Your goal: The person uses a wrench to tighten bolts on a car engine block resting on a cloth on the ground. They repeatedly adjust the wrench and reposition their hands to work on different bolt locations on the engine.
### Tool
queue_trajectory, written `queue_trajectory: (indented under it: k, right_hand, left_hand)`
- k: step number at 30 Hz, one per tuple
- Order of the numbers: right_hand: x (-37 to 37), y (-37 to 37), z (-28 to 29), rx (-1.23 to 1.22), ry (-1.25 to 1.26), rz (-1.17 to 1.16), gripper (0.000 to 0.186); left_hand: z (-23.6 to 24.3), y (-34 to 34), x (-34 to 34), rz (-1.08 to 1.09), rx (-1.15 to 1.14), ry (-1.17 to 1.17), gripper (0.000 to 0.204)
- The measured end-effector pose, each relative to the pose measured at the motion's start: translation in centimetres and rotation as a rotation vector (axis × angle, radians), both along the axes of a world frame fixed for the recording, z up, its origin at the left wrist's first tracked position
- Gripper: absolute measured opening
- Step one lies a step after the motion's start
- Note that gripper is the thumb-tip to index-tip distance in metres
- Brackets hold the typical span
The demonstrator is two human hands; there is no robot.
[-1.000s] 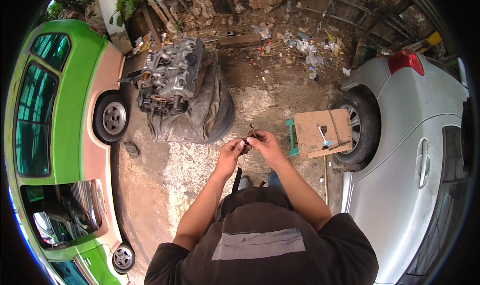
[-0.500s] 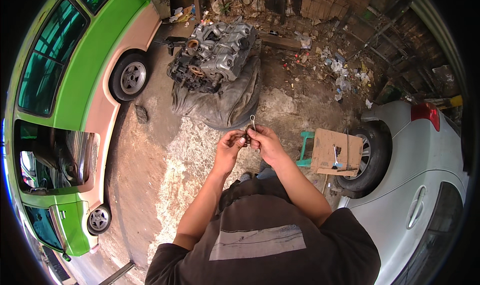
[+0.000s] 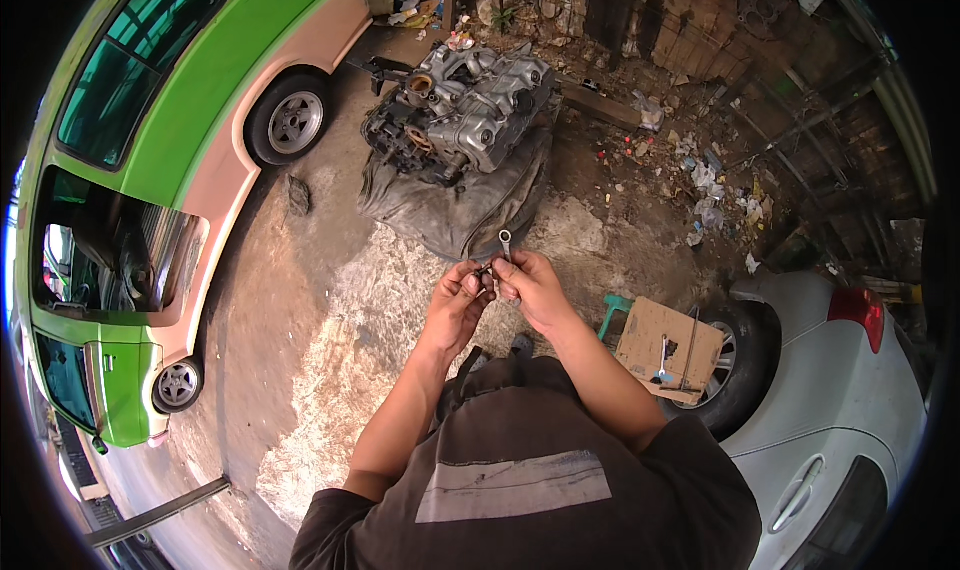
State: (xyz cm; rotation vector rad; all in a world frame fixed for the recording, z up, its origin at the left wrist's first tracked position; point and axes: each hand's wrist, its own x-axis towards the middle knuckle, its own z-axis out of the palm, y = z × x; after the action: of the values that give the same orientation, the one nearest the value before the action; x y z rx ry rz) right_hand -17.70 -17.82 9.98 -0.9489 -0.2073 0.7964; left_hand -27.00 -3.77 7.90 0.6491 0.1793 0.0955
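Observation:
Both my hands are raised close together in front of my chest, fingertips nearly meeting. My right hand (image 3: 534, 290) grips a wrench (image 3: 505, 242), its ring end sticking up past the fingers. With thumb and fingers closed, my left hand (image 3: 457, 305) pinches a small dark part (image 3: 481, 271), perhaps a bolt; the fingers cover much of it. Beyond my hands, a bare engine (image 3: 465, 110) rests on a dark, cloth-like cover (image 3: 420, 210) on the ground.
A green and pink van (image 3: 215, 150) stands on the left, a silver car (image 3: 850, 400) on the right. Beside the car's wheel, a cardboard-topped green stool (image 3: 640, 355) carries another wrench (image 3: 662, 355). Litter (image 3: 710, 190) lies at the back right, and a stone (image 3: 298, 196) near the van.
My view has turned, so the engine and van sit further right. Both hands stay together with the wrench, while the left fingers and the small dark part have shifted slightly.

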Motion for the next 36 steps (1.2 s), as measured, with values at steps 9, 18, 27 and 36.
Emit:
queue_trajectory:
  k: [9,18,27,36]
  right_hand:
    - [1.1,0.5,0.4,-0.053,-0.143,0.014,0.019]
    - [1.8,4.0,0.9,-0.095,-0.135,0.051,0.019]
    - [-0.2,10.6,1.2,-0.084,-0.112,-0.049,0.019]
    - [-3.7,14.4,1.6,-0.151,-0.137,-0.138,0.014]
  left_hand:
    - [0.1,-0.7,0.6,0.051,-0.084,0.01,0.022]
    - [0.2,2.7,0.5,0.148,0.015,0.036,0.027]
    - [2.9,11.6,-0.8,0.139,0.679,0.089,0.018]
    - [6.1,17.8,-1.9,0.255,1.598,-0.327,0.022]
